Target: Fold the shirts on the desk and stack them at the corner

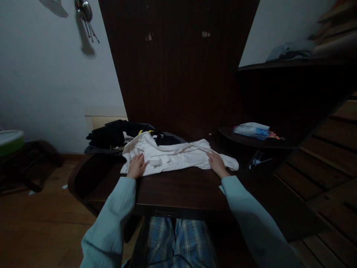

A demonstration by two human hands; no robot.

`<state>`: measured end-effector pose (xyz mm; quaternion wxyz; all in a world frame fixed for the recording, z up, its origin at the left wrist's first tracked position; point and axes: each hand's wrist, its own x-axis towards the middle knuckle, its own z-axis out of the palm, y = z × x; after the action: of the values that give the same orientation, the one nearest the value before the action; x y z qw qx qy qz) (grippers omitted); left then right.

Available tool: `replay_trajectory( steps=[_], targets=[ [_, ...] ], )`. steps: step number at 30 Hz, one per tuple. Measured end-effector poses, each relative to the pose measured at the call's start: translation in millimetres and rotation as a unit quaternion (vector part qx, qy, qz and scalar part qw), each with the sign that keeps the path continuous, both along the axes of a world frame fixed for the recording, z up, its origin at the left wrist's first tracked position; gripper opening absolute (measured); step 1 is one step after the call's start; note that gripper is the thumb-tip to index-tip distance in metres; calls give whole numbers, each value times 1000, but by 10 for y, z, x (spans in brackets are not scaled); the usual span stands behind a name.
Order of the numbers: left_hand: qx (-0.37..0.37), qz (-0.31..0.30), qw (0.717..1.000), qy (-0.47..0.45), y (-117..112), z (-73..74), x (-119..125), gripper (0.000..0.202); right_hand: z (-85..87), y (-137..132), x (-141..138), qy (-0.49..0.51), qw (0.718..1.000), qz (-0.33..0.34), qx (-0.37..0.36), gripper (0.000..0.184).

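Observation:
A white cloth garment (178, 156) lies in a long, partly folded strip across the dark wooden desk (178, 186). A small white tag or label shows near its left part. My left hand (136, 166) rests on the garment's left end, fingers stretched over the fabric. Toward the other end, my right hand (217, 163) lies on the cloth with its fingers extended, and a sleeve-like piece reaches past it to the right. Behind the garment on the left is a pile of dark clothes (108, 136) with some yellow and white parts.
A tall dark panel (178, 74) rises behind the desk. On the right, a low shelf (231, 137) holds a blue and white packet (252, 130). A green container (11, 143) stands on a dark stool at the far left. Wooden slats (329, 156) run along the right.

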<state>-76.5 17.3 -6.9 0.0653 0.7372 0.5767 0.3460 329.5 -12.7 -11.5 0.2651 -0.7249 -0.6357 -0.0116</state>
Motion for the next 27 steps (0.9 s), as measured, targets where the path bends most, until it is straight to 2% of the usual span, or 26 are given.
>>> replay_trajectory(
  steps=[4,8,10,12,14,15,16,19,21,22,24,26,27],
  targets=[
    [8,14,1000,10,-13,31,-35,16,31,9,121,-23,988,-145,-47,42],
    [7,41,999,-1,-51,73,-38,2,76,-26,172,-51,981,-182,-40,37],
    [12,49,998,-24,-78,100,-28,1,83,-40,197,-37,984,-172,-35,32],
    [36,48,997,-57,-112,139,-8,3,81,-42,246,25,987,-156,-27,29],
    [75,43,991,-101,-155,194,19,4,81,-34,324,144,980,-137,13,28],
    [99,45,986,-127,-180,230,31,4,88,-29,373,218,968,-119,44,28],
    [122,50,979,-154,-205,271,38,5,101,-26,427,294,948,-93,76,30],
    [183,80,952,-233,-279,446,14,8,189,-37,608,480,865,-4,149,35],
    [208,90,936,-271,-306,603,-34,10,284,-49,707,541,821,26,182,36],
    [219,93,929,-283,-305,687,-59,11,335,-49,736,554,808,32,198,36],
    [245,102,920,-288,-264,842,-93,12,426,-26,733,552,804,38,219,37],
    [259,122,920,-269,-178,936,-99,11,473,22,653,523,824,25,218,38],
    [244,123,929,-250,-127,949,-96,9,474,47,594,500,840,6,211,38]
  ],
)
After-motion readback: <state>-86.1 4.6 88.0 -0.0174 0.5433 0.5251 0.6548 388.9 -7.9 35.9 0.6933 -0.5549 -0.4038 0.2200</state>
